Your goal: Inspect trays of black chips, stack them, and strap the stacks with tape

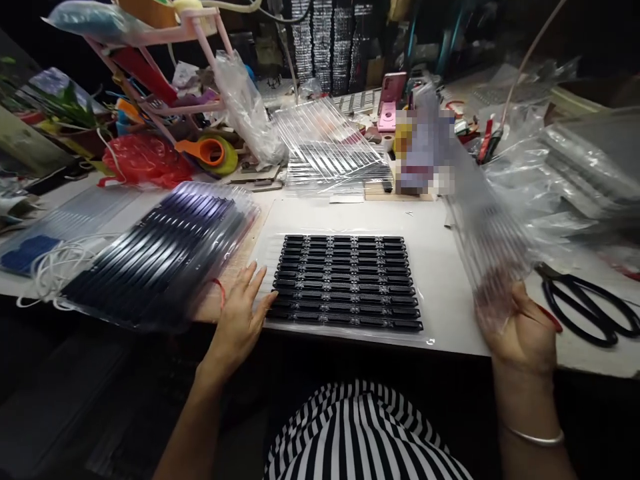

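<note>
Right hand (525,333) clamps a clear ribbed tray (493,243); left hand (237,323), spread apart, lies beside black strips (345,289).

We had black strips (345,276) beside our left hand (239,315), a red bag (145,159) beyond it, a clear, ribbed sheet (493,233) in our right hand (523,333), and a black-and-white striped shirt (363,433) between.

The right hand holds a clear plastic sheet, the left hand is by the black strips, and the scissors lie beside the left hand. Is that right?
Not quite: the head view shows the scissors beside the right hand. That hand holds a clear plastic sheet, and the left hand is by the black strips.
</note>
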A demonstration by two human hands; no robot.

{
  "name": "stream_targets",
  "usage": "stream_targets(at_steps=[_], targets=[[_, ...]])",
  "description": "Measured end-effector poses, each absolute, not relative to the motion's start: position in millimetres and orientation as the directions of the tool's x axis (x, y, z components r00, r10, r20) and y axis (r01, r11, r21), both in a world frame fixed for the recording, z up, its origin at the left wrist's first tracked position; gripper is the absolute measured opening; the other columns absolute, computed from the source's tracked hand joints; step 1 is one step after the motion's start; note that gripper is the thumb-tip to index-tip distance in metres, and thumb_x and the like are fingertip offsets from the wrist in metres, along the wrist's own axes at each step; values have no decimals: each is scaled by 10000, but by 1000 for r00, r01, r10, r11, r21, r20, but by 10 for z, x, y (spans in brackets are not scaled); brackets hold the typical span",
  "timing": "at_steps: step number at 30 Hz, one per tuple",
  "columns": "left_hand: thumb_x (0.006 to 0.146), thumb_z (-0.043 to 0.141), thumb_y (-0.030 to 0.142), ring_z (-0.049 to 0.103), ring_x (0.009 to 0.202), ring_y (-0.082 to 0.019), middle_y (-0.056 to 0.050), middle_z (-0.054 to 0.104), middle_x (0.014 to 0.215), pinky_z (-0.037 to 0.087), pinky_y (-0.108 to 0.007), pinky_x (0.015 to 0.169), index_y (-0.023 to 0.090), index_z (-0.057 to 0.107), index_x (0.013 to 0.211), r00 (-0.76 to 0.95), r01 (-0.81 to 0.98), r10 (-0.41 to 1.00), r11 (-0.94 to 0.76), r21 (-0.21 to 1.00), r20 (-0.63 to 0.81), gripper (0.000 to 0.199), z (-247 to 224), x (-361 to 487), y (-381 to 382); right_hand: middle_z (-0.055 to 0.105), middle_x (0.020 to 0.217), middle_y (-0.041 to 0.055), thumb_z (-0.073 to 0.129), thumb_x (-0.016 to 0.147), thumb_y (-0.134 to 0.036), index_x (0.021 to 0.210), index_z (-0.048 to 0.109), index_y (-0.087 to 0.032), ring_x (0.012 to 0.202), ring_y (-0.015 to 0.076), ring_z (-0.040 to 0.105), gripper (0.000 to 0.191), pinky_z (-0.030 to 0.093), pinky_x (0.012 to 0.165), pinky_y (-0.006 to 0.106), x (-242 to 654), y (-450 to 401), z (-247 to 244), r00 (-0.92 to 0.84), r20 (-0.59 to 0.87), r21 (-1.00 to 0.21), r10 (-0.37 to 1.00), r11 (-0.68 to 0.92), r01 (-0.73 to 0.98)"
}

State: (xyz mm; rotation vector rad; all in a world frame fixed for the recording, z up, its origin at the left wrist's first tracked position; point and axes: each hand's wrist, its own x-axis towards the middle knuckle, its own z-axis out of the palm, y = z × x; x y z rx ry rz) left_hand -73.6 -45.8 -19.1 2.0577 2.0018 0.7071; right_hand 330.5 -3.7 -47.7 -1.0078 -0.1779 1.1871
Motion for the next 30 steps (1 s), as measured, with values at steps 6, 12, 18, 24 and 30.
stream_targets(at_steps=[6, 12, 18, 24, 30], targets=[[884, 504, 281, 497, 1149, -240, -96, 535, 1208, 377, -419, 1009, 208, 603, 1097, -14, 877, 937, -155, 455, 348, 246, -82, -607, -578, 518, 1337, -19, 511, 855, -367, 1086, 650, -315, 1321, 199, 357, 274, 298, 1121, 417, 3290, -114, -508, 383, -281, -877, 880, -72, -476], [823, 569, 118, 542, 929, -185, -55, 555, 974, 469, -335, 836, 210, 622, 957, 146, 804, 912, -336, 491, 383, 171, -128, -307, -817, 495, 1357, -24, 490, 867, -380, 1138, 622, -332, 1331, 221, 338, 306, 305, 1112, 476, 3322, -125, -568, 357, -176, -932, 917, -39, -360], [818, 583, 137, 556, 980, -198, -50, 599, 1021, 459, -350, 885, 239, 663, 993, 136, 717, 933, -325, 616, 334, 217, -121, -180, -859, 706, 990, -30, 509, 871, -307, 1059, 644, -329, 997, 141, 633, 232, 495, 929, 337, 3269, -99, -539, 393, -220, -873, 893, -1, -488], [787, 592, 521, 593, 1056, -265, -87, 612, 1194, 499, -417, 888, 264, 492, 1292, -23, -42, 1000, -14, 999, 13, 575, 269, -170, -520, 713, 855, -3, 560, 837, -269, 1227, 531, -325, 746, 187, 678, 395, 531, 753, 379, 3040, -101, -151, 266, 23, -923, 964, 122, -364], [763, 672, 369, 675, 665, -162, -85, 711, 831, 544, -237, 580, 137, 624, 918, -176, -247, 977, 73, 966, -119, 283, 468, -233, -294, 716, 820, 12, 619, 812, -279, 1233, 536, -301, 698, 205, 680, 429, 533, 723, 387, 2915, -84, 173, 166, 145, -944, 975, 187, -272]])
